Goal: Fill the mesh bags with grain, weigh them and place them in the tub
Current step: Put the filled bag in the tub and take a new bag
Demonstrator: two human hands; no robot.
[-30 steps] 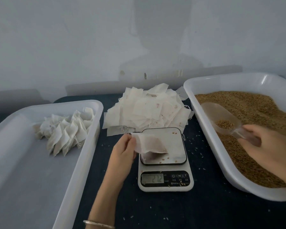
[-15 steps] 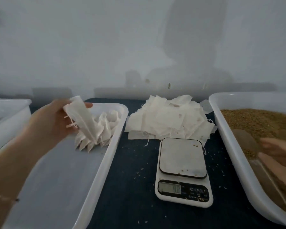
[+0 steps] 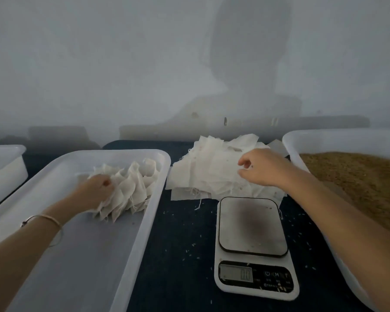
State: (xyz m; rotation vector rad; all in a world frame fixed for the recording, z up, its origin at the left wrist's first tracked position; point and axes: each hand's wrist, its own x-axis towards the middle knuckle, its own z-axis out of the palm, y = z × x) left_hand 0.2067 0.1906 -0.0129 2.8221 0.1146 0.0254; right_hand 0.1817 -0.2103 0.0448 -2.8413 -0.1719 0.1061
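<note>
Filled mesh bags (image 3: 131,188), white, translucent, plump, stand in a row in the white tub (image 3: 81,255), left of frame. Left hand (image 3: 95,192) fingers curl on the nearest bag. Right hand (image 3: 263,167), fingers loosely curled, reaches over the empty-bag pile (image 3: 212,174), centre; grip unclear.

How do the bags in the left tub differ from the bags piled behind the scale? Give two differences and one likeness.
The bags in the tub stand bulging in a tidy row; the piled bags lie flat and scattered. The first sit inside the left tub, the second on the dark table. Both are white mesh.
</note>
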